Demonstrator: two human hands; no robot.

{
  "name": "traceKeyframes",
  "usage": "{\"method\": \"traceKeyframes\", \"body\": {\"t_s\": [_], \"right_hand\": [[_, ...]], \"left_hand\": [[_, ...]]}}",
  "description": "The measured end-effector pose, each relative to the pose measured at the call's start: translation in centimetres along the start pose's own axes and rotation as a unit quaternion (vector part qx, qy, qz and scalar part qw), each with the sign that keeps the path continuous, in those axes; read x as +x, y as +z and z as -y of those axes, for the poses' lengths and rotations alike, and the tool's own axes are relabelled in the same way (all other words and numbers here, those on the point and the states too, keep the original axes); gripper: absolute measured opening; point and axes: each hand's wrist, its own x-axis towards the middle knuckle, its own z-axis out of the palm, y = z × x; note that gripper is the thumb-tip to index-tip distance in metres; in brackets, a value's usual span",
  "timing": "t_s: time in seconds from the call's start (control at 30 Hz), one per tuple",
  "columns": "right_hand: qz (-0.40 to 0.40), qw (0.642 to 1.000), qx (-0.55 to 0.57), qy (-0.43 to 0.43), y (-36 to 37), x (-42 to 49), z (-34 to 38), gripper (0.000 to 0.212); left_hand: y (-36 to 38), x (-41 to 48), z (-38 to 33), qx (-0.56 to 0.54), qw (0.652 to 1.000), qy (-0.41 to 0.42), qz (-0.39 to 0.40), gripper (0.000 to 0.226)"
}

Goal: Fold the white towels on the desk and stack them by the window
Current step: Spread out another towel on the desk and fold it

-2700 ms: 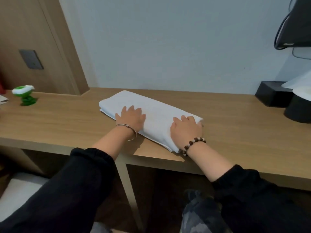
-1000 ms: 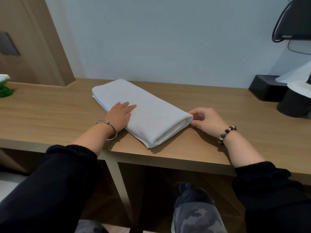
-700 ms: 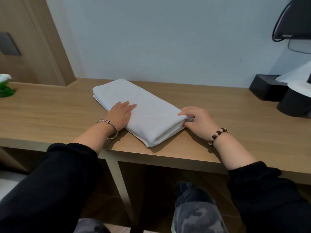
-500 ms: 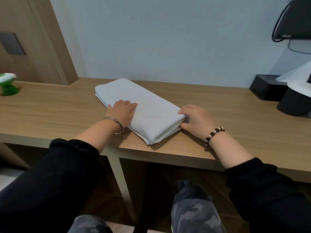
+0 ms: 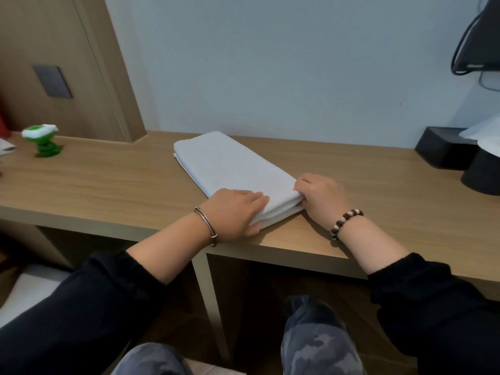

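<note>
A white towel (image 5: 232,165), folded into a long strip, lies slantwise on the wooden desk (image 5: 108,185), running from the wall toward the front edge. My left hand (image 5: 235,212) grips its near corner, fingers on top and thumb under the layers. My right hand (image 5: 322,197) holds the near end's right side, fingertips tucked into the fold.
A green and white toy (image 5: 43,142) stands at the desk's far left. A black box (image 5: 441,147) and a round black container (image 5: 484,171) with white paper stand at the right. A dark appliance hangs on the wall at upper right. My knees are under the desk.
My left hand slid from the towel's middle down to its near corner and took hold. My right hand closed in on the near end. The view shifted right.
</note>
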Motion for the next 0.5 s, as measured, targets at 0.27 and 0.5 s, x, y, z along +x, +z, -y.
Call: {"method": "traceKeyframes", "body": {"t_s": [0.27,0.5], "right_hand": [[-0.007,0.999,0.016,-0.034,0.2,0.3,-0.3,0.021],[0.033,0.989,0.066,0.131,0.3,2.2,-3.7,0.03]], "left_hand": [[0.8,-1.2,1.0,-0.064,0.997,-0.041,0.011,0.045],[0.8,2.6,-2.9,-0.133,0.988,-0.061,-0.044,0.037]]}}
